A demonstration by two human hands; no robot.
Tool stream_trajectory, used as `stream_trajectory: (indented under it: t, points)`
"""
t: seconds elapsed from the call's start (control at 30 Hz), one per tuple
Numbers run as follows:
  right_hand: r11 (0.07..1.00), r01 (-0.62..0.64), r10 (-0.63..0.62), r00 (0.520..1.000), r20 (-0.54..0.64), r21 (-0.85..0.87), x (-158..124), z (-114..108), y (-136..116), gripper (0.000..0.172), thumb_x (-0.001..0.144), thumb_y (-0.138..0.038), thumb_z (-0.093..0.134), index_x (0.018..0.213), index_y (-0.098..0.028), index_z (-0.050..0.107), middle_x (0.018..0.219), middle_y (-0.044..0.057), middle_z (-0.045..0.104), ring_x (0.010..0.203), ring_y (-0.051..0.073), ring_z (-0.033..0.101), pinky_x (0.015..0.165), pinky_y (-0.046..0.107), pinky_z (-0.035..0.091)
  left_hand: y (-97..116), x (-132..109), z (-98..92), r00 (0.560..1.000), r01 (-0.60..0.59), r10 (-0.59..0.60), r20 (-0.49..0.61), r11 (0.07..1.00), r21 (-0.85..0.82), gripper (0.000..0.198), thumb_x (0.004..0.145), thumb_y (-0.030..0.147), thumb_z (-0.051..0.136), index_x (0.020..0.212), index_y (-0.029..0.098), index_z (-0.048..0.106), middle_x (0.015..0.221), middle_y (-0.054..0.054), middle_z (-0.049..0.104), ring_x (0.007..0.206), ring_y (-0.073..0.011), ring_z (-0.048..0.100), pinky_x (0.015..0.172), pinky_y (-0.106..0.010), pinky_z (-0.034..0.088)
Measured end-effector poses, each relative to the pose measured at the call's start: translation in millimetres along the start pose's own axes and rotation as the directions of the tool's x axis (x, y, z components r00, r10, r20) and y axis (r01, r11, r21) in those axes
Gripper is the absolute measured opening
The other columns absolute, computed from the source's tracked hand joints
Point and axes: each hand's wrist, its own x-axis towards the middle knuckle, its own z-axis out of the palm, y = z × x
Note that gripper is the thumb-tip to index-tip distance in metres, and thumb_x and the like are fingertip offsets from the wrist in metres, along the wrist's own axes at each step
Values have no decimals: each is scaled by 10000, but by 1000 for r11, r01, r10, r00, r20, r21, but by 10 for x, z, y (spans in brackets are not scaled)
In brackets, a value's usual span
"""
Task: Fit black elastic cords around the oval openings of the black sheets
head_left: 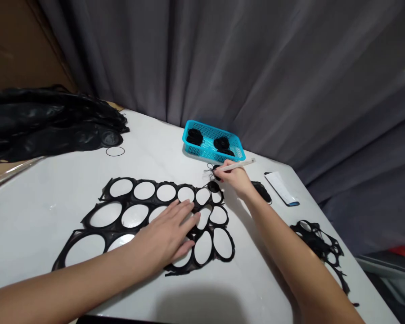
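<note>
A black rubber sheet full of oval cut-outs lies flat on the white table. My left hand rests palm down on its right part, fingers stretched out and pressing it. My right hand is at the sheet's far right corner, fingers pinched round a thin white pen-like tool whose tip points at a small black round piece there.
A turquoise basket with black round pieces stands beyond my right hand. A white tube and a black scrap lie to the right. More cut-out scrap sits near the right edge. Black sheets are piled far left, a loose ring beside them.
</note>
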Motion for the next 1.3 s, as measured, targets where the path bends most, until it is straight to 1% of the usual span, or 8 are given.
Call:
stream_trajectory:
  t: [0.1,0.2,0.43,0.83,1.07,1.17,1.27,1.3]
  points:
    - [949,-141,69,966,251,282,-251,315,-140,266,728,-344,720,693,-218,488,743,13,676,570,142,583,538,265,458,-50,-92,-41,999,45,-45,-12,999,30,351,934,291,598,1249,139,578,1331,-185,594,1266,-339,555,1109,-501,391]
    - [908,-223,79,923,376,356,-440,525,-255,257,742,-332,713,717,-219,483,776,14,689,646,156,631,574,271,497,-108,-182,14,999,29,-28,-19,997,70,365,960,324,567,1273,135,565,1396,-185,561,1282,-345,545,1094,-480,407]
    - [971,-109,10,909,416,213,-579,616,-310,215,744,-257,678,667,-211,482,855,18,686,840,179,633,749,300,482,-114,-243,98,999,14,-11,-43,997,74,381,985,327,516,1304,121,548,1409,-206,551,1332,-341,510,1120,-476,384]
    - [977,-100,8,897,441,187,-595,614,-344,211,761,-255,673,672,-206,489,862,21,672,821,173,608,734,289,450,-93,-248,106,999,29,-27,-18,995,91,388,938,275,568,1286,103,567,1399,-226,548,1292,-380,539,1075,-505,440]
    - [994,53,-88,911,402,97,-651,625,-359,210,820,-248,625,683,-215,469,836,13,652,771,172,587,710,292,441,-109,-247,108,999,35,-35,-39,999,2,391,948,280,552,1304,119,565,1403,-212,555,1321,-376,516,1093,-524,423]
    - [964,262,-221,894,390,-52,-745,667,-349,182,872,-213,570,714,-217,479,848,29,642,797,186,578,738,307,432,-110,-235,65,997,61,-63,-37,997,-49,384,922,266,586,1284,139,586,1384,-191,575,1329,-378,508,1098,-541,417]
    - [852,472,-344,830,440,-226,-690,635,-307,128,902,-185,505,779,-222,512,834,47,627,813,216,543,741,329,409,-118,-231,51,995,74,-80,-52,990,-117,358,910,257,599,1257,170,608,1385,-160,581,1342,-355,499,1111,-529,411]
    - [824,494,-360,834,418,-277,-607,588,-287,126,901,-176,485,788,-223,517,821,51,620,807,223,532,735,333,401,-123,-233,59,995,72,-80,-59,989,-127,355,908,257,600,1253,175,614,1387,-154,581,1344,-350,499,1116,-525,408]
